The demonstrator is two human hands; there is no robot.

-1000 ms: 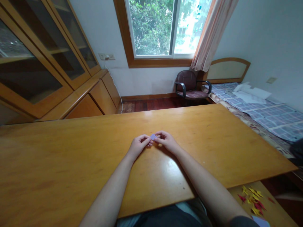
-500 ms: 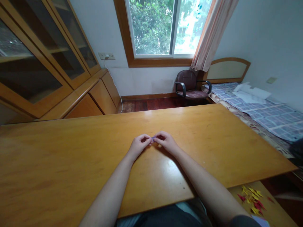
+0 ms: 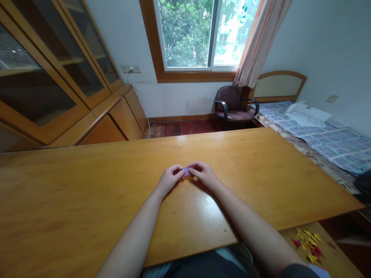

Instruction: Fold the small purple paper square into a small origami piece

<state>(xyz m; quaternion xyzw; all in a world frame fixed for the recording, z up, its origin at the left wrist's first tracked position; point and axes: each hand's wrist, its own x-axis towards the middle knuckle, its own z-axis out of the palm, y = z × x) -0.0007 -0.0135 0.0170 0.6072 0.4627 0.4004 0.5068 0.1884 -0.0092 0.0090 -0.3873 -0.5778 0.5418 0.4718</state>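
Note:
A small piece of purple paper is pinched between my two hands, just above the wooden table. My left hand grips its left end between thumb and fingers. On the other end, my right hand is closed in the same kind of pinch. Fingertips cover much of the paper, so its exact shape is hard to make out.
Yellow and red folded paper pieces lie on a lower surface at the bottom right, with purple sheets near my right elbow. Beyond the table stand a chair, a bed and a glass-fronted cabinet.
The purple paper now shows a wider face between my fingertips. Both hands stay in nearly the same place.

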